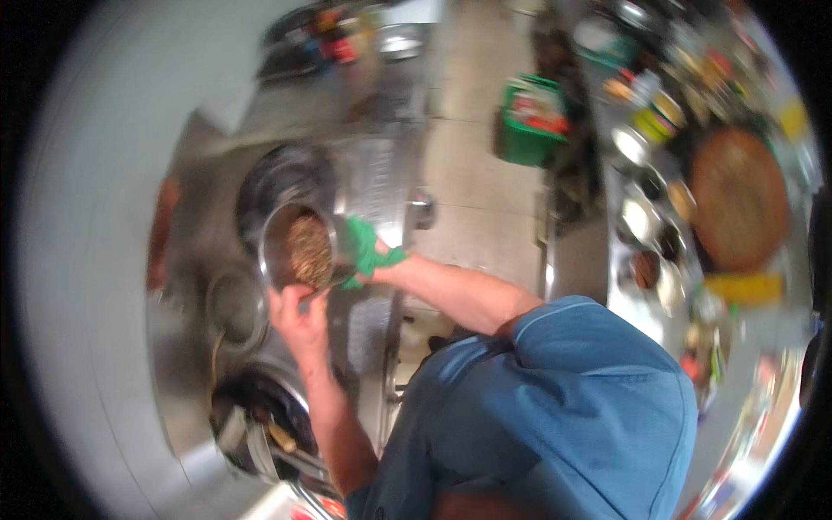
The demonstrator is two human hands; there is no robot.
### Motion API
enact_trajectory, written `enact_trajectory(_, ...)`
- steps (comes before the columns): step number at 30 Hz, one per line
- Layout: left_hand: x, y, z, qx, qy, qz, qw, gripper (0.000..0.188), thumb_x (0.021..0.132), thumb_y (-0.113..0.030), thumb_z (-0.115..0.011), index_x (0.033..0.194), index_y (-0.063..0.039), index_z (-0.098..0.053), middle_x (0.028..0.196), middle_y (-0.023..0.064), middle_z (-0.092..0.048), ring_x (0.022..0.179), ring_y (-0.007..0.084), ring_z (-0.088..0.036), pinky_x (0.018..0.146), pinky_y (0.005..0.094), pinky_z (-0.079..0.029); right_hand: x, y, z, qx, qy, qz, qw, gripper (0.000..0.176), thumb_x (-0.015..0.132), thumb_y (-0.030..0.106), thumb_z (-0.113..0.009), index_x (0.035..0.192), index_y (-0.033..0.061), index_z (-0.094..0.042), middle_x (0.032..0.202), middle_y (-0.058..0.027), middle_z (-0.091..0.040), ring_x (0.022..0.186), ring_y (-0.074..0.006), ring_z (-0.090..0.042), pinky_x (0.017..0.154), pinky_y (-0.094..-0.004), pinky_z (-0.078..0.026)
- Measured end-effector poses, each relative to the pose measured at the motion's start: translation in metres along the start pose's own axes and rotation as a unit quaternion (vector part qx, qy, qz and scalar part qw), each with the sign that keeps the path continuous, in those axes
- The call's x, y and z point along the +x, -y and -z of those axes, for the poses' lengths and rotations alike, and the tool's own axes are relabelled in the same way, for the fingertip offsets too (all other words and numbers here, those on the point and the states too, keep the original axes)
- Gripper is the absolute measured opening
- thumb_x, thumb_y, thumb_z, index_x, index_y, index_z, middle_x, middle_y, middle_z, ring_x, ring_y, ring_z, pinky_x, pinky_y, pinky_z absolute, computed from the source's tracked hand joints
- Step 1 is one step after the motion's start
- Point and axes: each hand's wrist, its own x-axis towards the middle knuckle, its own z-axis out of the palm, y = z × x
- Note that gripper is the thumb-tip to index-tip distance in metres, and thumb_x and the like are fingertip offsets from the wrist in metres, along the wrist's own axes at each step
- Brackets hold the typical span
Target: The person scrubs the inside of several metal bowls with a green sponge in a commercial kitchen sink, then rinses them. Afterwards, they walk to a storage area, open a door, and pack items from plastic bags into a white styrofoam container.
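A steel pot (pixel 273 240) with brown, crumbly food (pixel 311 250) inside is held tilted between my two hands. My left hand (pixel 300 318) grips its near rim, with the thumb and fingers at the edge. Around its right side my right hand (pixel 372 259), largely hidden by a green cloth (pixel 367 244), supports the pot. Just beyond the pot lies a dark wok (pixel 286 172) on the steel stove. To the left of my left hand is a round metal pan or pot (pixel 237 309) with a thin handle standing in it. The picture is blurred.
A black wok (pixel 227 422) holding utensils stands at the lower left. Across the tiled aisle (pixel 484 156) is a green bin (pixel 530 153) with packaging in it. The right-hand counter carries several bowls (pixel 640 218) and a round wooden chopping block (pixel 741 198). More containers crowd the far left counter.
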Motion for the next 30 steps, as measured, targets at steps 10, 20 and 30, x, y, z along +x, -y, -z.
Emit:
enact_trajectory(10, -0.086, -0.102, -0.155, -0.173, 0.379, -0.133, 0.899, 0.029, 0.069, -0.021, -0.082, 0.079, -0.003, -0.061, 0.084, 0.0144, -0.055, 0.079, 0.0321, -0.057, 0.068, 0.0414, -0.047, -0.396, -0.063, 0.021, -0.330, -0.388, 0.078, 0.857, 0.039, 0.097, 0.032, -0.046, 0.115, 0.0002, -0.060, 0.099, -0.0155, -0.068, 0.078, -0.0242, -0.069, 0.057, -0.0284, -0.056)
enact_trajectory(20, -0.263, -0.281, -0.312, -0.212, 0.601, -0.375, 0.673, 0.029, 0.067, -0.030, -0.076, 0.088, -0.010, -0.071, 0.129, 0.0304, -0.048, 0.107, 0.0397, -0.059, 0.087, 0.0452, -0.050, -0.742, -0.159, 0.014, -0.243, -0.695, 0.449, 0.507, 0.021, 0.095, 0.020, -0.055, 0.109, 0.0046, -0.054, 0.083, -0.0088, -0.062, 0.066, -0.0198, -0.062, 0.057, -0.0325, -0.053)
enact_trajectory(30, -0.294, -0.314, -0.359, -0.202, 0.654, -0.330, 0.650, 0.061, 0.083, -0.023, -0.063, 0.141, -0.020, -0.043, 0.150, 0.0210, -0.029, 0.126, 0.0373, -0.046, 0.102, 0.0405, -0.042, -0.823, -0.142, -0.018, -0.417, -0.853, 0.230, 0.213, 0.042, 0.088, 0.019, -0.065, 0.121, -0.0066, -0.058, 0.112, -0.0205, -0.066, 0.099, -0.0260, -0.065, 0.085, -0.0334, -0.050)
